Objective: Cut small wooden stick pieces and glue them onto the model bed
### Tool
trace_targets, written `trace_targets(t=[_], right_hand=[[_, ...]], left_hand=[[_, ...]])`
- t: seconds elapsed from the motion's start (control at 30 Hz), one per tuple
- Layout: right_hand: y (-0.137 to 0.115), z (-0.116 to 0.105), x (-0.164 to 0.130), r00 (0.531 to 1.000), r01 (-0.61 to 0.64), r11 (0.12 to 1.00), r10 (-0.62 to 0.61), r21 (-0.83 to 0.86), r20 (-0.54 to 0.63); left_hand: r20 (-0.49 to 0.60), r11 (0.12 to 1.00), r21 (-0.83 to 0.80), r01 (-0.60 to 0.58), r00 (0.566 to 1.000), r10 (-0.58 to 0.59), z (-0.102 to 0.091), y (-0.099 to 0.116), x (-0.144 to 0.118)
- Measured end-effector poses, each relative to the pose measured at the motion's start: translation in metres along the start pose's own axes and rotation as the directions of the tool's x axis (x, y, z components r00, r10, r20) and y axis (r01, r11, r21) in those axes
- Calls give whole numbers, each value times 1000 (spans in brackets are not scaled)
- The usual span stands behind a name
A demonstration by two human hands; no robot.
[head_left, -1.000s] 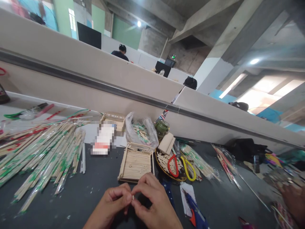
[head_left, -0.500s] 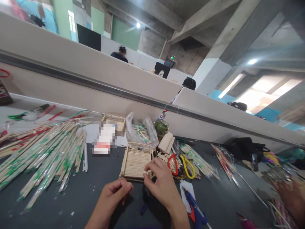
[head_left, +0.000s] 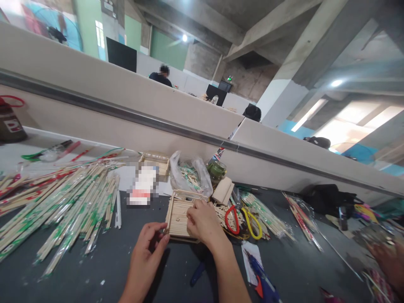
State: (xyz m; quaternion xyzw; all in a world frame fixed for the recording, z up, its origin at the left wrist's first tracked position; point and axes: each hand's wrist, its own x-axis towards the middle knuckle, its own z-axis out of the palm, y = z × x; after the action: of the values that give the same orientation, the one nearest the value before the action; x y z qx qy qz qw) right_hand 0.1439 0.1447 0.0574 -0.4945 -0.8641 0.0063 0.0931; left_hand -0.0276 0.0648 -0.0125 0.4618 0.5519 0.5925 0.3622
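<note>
One stick tray (head_left: 179, 216) lay on the dark tabletop (head_left: 94, 277), straight in front of the person, with both hands at it. At its near left corner was the left hand (head_left: 147, 248), its thumb and forefinger on either side of that corner with a narrow gap between their tips; whether they gripped the wood I could not tell. Over the right part of the tray was the right hand (head_left: 203, 221), its fingers bent and drawn together, pointing down at the floor of sticks. Their tips were partly hidden, so I could not tell whether they pinched anything.

Just right of the tray lay loose cut sticks (head_left: 222, 210), beside a red handle (head_left: 237, 225) and a yellow handle (head_left: 259, 231). Nearer the person, a blue glue gun (head_left: 262, 273) lay partly on white paper (head_left: 248, 252). Behind the tray stood a clear plastic bag (head_left: 206, 183) with sticks inside, and farther back to its left, a second tray (head_left: 162, 168). Many wrapped chopsticks (head_left: 78, 206) covered the left side. At the far right, another person's hand (head_left: 391, 256) showed, blurred.
</note>
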Motion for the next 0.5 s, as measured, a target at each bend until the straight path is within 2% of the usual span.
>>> trace_targets(t=[0.1, 0.17, 0.27, 0.33, 0.4, 0.5], right_hand=[[4, -6, -6, 998, -52, 997, 54, 57, -42], [9, -8, -14, 980, -159, 982, 169, 102, -103], [20, -5, -28, 905, -357, 917, 387, 179, -178], [24, 2, -34, 861, -433, 869, 477, 237, -175], [25, 8, -36, 856, -440, 845, 497, 305, -142], [18, 17, -31, 884, -374, 832, 453, 411, -113]], left_hand=[[21, 1000, 25, -11, 1000, 10, 0, -6, 0], [33, 999, 42, -22, 999, 21, -2, -10, 0], [39, 997, 65, -51, 998, 49, -3, -15, 0], [45, 996, 67, -54, 998, 51, -3, -17, 1], [58, 998, 52, -42, 998, 39, -1, -18, 1], [42, 999, 31, -39, 998, 37, 0, -14, 0]])
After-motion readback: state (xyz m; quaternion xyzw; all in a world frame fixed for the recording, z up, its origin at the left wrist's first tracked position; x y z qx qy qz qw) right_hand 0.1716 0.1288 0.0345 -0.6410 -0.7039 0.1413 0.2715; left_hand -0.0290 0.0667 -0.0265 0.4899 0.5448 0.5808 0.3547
